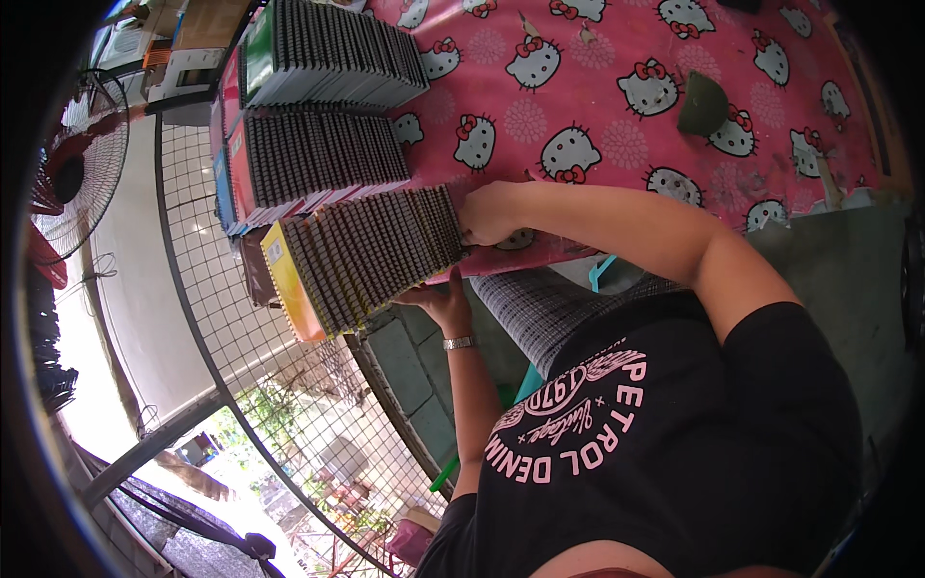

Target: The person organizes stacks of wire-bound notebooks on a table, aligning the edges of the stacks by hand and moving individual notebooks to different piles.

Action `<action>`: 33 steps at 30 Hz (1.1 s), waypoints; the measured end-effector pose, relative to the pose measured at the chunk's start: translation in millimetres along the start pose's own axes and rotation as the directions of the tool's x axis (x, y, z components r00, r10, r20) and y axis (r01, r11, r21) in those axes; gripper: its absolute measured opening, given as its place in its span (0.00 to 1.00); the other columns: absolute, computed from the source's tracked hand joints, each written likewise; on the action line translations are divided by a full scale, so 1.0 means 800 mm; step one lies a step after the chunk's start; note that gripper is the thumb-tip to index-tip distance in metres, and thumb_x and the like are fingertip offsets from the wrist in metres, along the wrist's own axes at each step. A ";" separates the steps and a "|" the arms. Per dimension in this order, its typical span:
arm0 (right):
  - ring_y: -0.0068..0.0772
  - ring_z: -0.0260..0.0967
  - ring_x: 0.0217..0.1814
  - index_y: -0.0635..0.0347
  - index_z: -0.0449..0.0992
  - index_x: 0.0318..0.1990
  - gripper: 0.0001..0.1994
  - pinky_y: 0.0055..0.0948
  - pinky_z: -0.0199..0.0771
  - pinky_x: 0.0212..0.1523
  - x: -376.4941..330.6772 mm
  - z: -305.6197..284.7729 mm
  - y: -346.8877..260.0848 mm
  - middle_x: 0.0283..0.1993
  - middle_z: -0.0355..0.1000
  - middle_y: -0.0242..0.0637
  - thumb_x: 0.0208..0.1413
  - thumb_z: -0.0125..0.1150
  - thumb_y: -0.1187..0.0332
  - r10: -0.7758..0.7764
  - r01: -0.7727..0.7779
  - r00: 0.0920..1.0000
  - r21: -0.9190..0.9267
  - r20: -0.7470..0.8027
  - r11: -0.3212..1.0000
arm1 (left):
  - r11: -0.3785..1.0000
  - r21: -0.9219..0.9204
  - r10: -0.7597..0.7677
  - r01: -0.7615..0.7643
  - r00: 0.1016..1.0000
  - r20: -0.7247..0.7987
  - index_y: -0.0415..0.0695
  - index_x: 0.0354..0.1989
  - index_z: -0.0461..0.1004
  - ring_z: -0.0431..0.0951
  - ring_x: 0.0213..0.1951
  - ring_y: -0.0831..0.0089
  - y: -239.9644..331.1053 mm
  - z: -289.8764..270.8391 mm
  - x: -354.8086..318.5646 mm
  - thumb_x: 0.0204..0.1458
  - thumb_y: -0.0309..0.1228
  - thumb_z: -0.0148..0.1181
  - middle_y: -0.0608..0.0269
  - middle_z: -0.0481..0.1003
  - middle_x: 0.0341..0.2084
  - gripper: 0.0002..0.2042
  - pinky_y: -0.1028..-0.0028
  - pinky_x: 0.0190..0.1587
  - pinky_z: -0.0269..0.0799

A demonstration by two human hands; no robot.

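Note:
A row of spiral-bound notebooks (371,255) with a yellow cover at its left end lies at the table's near left edge, dark coil bindings upward. My left hand (445,304) is at the near side of this row, thumb raised and fingers reaching along its underside. At the row's right end, my right hand (491,214) presses with curled fingers, its fingertips partly hidden against the last notebooks. Directly behind stands a second row of spiral notebooks (328,154) with a reddish cover, and farther back a third row (342,56) with a green cover.
A pink cloth with cartoon cats (617,125) covers the table. On it rests a dark green rounded piece (703,104). Wire mesh (226,279) borders the left side, with a standing fan (82,169) beyond it. Plaid-covered legs (540,313) are below the table edge.

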State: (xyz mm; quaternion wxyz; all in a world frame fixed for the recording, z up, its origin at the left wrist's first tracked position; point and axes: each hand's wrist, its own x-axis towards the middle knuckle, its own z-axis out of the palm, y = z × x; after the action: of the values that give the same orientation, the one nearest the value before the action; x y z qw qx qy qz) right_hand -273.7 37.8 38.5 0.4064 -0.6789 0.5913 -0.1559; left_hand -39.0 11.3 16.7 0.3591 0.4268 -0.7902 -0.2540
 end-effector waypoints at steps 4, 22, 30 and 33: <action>0.43 0.66 0.58 0.43 0.79 0.48 0.17 0.53 0.61 0.58 -0.025 0.001 0.007 0.49 0.74 0.38 0.50 0.61 0.53 -0.190 0.183 0.975 -0.068 -0.119 0.981 | 1.000 0.022 0.000 -0.001 1.000 0.007 0.36 0.65 0.10 0.40 0.71 0.49 -0.012 -0.007 -0.005 0.44 0.33 0.73 0.37 0.31 0.70 0.65 0.54 0.71 0.36; 0.42 0.64 0.61 0.48 0.81 0.46 0.18 0.49 0.62 0.58 -0.014 0.009 -0.017 0.47 0.75 0.37 0.49 0.63 0.53 0.074 -0.088 0.993 0.151 0.091 0.985 | 0.998 0.056 0.017 -0.017 1.000 -0.013 0.38 0.66 0.10 0.40 0.71 0.49 0.002 -0.001 -0.002 0.43 0.32 0.73 0.37 0.29 0.70 0.66 0.52 0.72 0.38; 0.39 0.56 0.68 0.44 0.79 0.50 0.21 0.53 0.55 0.62 -0.049 0.029 -0.002 0.57 0.67 0.35 0.48 0.64 0.51 -0.148 0.101 0.971 -0.238 -0.186 0.966 | 0.999 0.041 0.004 -0.004 1.000 -0.011 0.41 0.66 0.10 0.39 0.71 0.49 -0.009 -0.003 -0.002 0.41 0.31 0.74 0.41 0.28 0.70 0.67 0.52 0.71 0.39; 0.41 0.62 0.60 0.47 0.81 0.43 0.17 0.50 0.62 0.56 -0.047 0.032 0.003 0.53 0.70 0.37 0.48 0.63 0.52 -0.221 0.148 0.935 -0.260 -0.277 0.954 | 1.000 0.010 0.001 -0.001 1.000 -0.012 0.38 0.66 0.11 0.39 0.71 0.48 0.006 0.001 0.002 0.41 0.30 0.74 0.39 0.28 0.70 0.66 0.53 0.72 0.39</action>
State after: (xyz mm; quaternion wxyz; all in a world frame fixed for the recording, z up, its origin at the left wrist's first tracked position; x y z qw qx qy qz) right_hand -266.6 82.2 30.9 0.2113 -0.7430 0.5939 -0.2248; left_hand -42.3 12.8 20.2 0.3618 0.4297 -0.7894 -0.2474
